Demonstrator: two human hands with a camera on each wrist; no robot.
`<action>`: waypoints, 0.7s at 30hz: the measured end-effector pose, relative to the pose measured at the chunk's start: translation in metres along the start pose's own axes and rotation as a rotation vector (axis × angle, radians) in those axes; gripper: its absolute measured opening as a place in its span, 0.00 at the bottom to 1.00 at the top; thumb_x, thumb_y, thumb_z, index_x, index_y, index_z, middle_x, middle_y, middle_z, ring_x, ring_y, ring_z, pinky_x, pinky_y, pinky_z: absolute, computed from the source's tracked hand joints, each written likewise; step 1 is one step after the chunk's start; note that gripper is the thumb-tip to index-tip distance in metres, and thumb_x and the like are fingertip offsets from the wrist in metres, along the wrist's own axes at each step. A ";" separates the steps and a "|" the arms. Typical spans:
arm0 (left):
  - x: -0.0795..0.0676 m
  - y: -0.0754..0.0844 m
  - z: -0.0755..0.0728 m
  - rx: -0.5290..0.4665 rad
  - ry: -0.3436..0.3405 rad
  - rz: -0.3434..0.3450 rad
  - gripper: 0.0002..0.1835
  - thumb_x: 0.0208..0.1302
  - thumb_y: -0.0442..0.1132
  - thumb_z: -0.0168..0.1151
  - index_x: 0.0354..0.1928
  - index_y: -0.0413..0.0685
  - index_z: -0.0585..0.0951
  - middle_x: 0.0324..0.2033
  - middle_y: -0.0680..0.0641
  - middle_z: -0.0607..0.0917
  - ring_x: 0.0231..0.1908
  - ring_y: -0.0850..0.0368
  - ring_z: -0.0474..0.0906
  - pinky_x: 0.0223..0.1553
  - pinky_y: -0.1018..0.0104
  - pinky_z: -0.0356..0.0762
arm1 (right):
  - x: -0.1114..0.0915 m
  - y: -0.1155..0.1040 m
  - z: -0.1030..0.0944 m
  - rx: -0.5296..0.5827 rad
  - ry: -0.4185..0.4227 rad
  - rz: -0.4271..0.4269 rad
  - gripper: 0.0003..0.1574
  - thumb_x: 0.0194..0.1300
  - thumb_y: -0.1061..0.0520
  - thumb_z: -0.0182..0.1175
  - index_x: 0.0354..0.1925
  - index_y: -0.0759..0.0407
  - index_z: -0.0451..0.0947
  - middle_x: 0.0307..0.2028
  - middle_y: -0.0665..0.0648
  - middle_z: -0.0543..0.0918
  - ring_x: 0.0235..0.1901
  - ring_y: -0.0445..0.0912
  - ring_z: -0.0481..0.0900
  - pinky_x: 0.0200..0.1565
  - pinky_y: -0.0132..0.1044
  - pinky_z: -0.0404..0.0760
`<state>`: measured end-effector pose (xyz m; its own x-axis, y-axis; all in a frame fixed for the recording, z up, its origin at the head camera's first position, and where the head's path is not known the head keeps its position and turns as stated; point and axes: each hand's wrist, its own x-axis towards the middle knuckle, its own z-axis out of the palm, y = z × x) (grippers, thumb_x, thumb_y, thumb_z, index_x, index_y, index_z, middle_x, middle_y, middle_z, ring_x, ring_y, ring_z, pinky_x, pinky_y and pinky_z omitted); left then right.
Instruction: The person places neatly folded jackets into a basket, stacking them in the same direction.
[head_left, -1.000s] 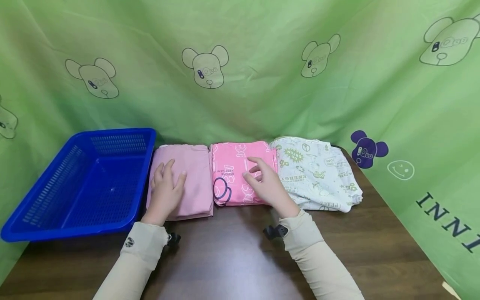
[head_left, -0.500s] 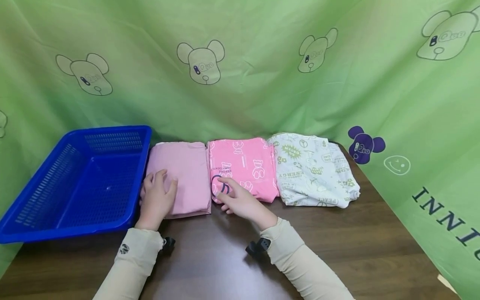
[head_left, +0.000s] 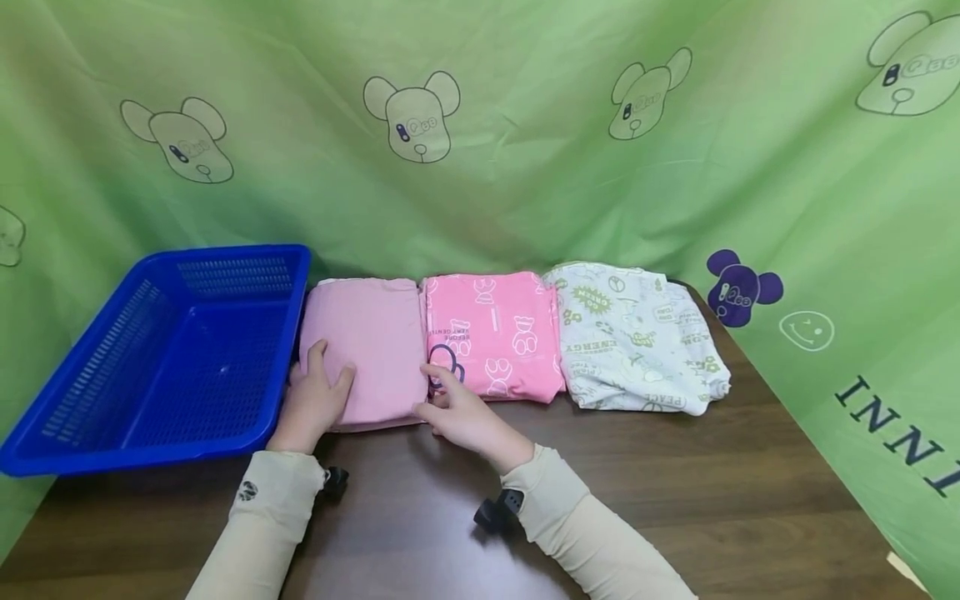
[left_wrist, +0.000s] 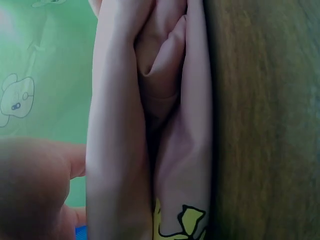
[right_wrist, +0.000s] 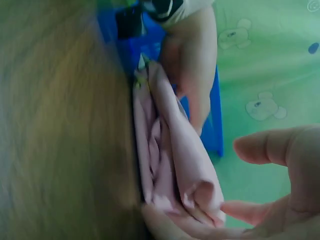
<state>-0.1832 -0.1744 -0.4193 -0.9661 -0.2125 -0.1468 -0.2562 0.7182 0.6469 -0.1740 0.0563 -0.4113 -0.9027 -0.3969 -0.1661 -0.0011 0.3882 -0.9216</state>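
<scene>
A folded dusty-pink garment (head_left: pixel 367 342) lies on the table beside the blue basket. My left hand (head_left: pixel 309 408) is at its left side, thumb over the top and other fingers partly hidden by the edge. My right hand (head_left: pixel 468 417) reaches its front right corner, fingers spread. In the right wrist view, fingertips of the right hand (right_wrist: pixel 285 180) touch the garment's (right_wrist: pixel 170 135) end, one of them low by the tabletop. The left wrist view shows the garment's (left_wrist: pixel 120 120) layered folds with a yellow print; part of the left hand (left_wrist: pixel 35 190) is beside it.
The blue plastic basket (head_left: pixel 281 408) stands at the left. Right of the dusty-pink garment lie a bright pink folded garment (head_left: pixel 510 333) and a white one with green print (head_left: pixel 637 342). A green curtain (head_left: pixel 525 200) hangs behind the brown wooden table (head_left: pixel 637 483).
My right hand has moved left and down from above the bright pink garment to the dusty-pink garment's right corner. The left hand has shifted from over that garment to its left edge.
</scene>
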 end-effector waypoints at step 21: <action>0.003 -0.006 -0.004 -0.041 0.049 0.068 0.36 0.76 0.45 0.49 0.79 0.42 0.50 0.73 0.25 0.58 0.71 0.27 0.56 0.70 0.36 0.56 | 0.024 -0.007 0.022 0.534 0.021 0.037 0.50 0.69 0.61 0.56 0.81 0.48 0.46 0.74 0.65 0.51 0.38 0.47 0.78 0.39 0.43 0.83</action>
<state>-0.1844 -0.1822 -0.4203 -0.9783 -0.1968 -0.0651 -0.1872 0.7044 0.6847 -0.1864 0.0255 -0.4170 -0.9063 -0.3725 -0.1995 0.2447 -0.0778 -0.9665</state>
